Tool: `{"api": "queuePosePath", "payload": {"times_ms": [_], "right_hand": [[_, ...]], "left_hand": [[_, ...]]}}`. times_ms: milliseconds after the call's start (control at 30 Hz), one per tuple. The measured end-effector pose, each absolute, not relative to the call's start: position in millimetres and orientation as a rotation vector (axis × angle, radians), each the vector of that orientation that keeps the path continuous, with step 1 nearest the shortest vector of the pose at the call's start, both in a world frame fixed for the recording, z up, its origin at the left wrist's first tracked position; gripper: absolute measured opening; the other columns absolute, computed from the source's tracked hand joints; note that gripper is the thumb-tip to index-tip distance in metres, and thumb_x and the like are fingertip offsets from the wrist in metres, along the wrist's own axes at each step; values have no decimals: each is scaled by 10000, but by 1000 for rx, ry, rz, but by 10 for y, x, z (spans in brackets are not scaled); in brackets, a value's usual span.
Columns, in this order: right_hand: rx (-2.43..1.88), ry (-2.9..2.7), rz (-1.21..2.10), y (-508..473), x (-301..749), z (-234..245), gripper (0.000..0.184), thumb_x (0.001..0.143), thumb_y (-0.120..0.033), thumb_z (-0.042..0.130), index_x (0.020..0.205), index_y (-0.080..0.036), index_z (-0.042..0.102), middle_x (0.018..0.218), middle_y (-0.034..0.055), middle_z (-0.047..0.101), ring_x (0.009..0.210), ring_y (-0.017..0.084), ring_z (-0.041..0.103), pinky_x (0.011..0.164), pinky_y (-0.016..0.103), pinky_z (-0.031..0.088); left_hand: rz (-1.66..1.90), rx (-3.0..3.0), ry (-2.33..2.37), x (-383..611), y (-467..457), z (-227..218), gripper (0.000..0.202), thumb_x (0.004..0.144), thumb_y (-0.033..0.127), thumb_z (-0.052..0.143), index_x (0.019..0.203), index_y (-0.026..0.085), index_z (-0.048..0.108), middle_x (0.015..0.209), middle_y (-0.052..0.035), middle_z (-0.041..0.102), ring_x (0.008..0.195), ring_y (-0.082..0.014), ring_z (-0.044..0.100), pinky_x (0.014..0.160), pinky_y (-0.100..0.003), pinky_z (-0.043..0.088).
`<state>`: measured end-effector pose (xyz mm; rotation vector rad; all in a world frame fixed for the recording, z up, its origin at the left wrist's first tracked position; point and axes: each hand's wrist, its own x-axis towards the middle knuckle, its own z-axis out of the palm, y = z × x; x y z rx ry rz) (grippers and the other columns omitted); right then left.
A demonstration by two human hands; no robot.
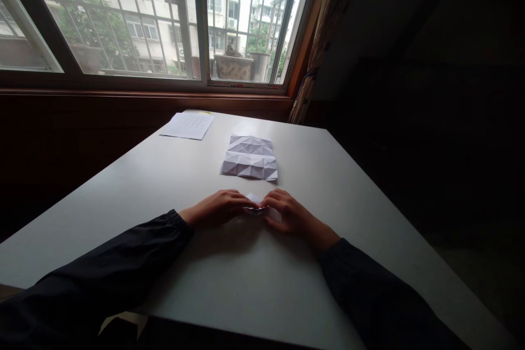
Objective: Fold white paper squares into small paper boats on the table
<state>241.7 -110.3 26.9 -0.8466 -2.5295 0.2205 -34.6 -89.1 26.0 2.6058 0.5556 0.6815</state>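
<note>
My left hand (216,209) and my right hand (290,216) rest on the white table (229,262), meeting at the middle. Between their fingertips they pinch a small folded piece of white paper (257,205), much of it hidden by my fingers. Just beyond my hands, a creased white sheet (249,157) lies flat, its surface patterned with triangular origami-like folds. Neither hand touches that sheet. Dark sleeves cover both my forearms.
A printed sheet of paper (187,126) lies at the table's far left edge. The table's far side meets a dark wooden wall below a barred window (123,22). A curtain (315,60) hangs at the window's right, and the room at right is dark.
</note>
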Motion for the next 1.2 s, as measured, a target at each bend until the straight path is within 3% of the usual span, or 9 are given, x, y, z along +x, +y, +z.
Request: {"api": "queuePosePath", "payload": {"times_ms": [167, 300, 467, 667, 800, 900, 1000, 1200], "right_hand": [[-821, -2480, 117, -1051, 2395, 149, 180, 926, -174, 609, 1077, -227, 689, 994, 91, 703, 925, 250, 626, 866, 425, 516], [-843, -2337, 133, -1095, 2355, 158, 140, 970, -230, 595, 1079, -227, 683, 987, 93, 710, 925, 252, 641, 870, 435, 519], [-912, -2030, 506, -1137, 2333, 172, 144, 986, -317, 600, 1000, -216, 701, 917, 67, 725, 847, 226, 676, 781, 376, 541], [-950, -1864, 938, -1069, 2369, 82, 237, 969, -404, 631, 1021, -192, 725, 924, 59, 759, 840, 230, 711, 750, 352, 557], [-996, -2020, 675, -1081, 2323, 82, 124, 950, -299, 649, 977, -205, 723, 904, 52, 741, 812, 211, 687, 733, 335, 533], [-1006, -2207, 396, -1105, 2267, 73, 63, 908, -171, 664, 934, -209, 706, 874, 47, 707, 819, 211, 654, 764, 345, 508], [-1016, -2308, 253, -1110, 2249, 55, 124, 892, -111, 665, 963, -207, 695, 908, 55, 702, 880, 225, 641, 828, 367, 496], [-1012, -2362, 157, -1057, 2319, 50, 177, 906, -88, 645, 1025, -209, 698, 955, 66, 715, 920, 235, 655, 851, 371, 494]], "left_hand": [[745, 2586, 599, -342, -910, 279, 358, 1024, 283, 550, 1368, 248, 643, 1129, -112, 737, 965, -191, 686, 875, -303, 527], [873, 2549, 649, -328, -913, 246, 473, 959, 341, 650, 1421, 252, 595, 1074, -98, 733, 924, -189, 680, 851, -306, 535], [1061, 2243, 704, -286, -883, 165, 417, 980, 335, 622, 1379, 213, 628, 1031, -91, 754, 881, -173, 712, 852, -311, 569], [928, 1851, 617, -265, -842, 118, 520, 953, 428, 661, 1367, 117, 616, 950, -123, 750, 621, -120, 652, 602, -241, 549], [898, 2138, 786, -309, -810, 112, 462, 966, 363, 641, 1401, 211, 611, 986, -84, 759, 743, -143, 683, 731, -271, 556], [790, 2441, 884, -360, -784, 115, 352, 972, 320, 627, 1317, 275, 683, 1016, -59, 761, 836, -167, 695, 806, -287, 533], [726, 2531, 840, -391, -758, 122, 258, 994, 317, 595, 1194, 243, 740, 1058, -70, 756, 910, -182, 698, 831, -276, 518], [723, 2564, 782, -392, -729, 130, 265, 1004, 326, 592, 1209, 225, 727, 1080, -77, 751, 952, -190, 691, 860, -279, 513]]}}
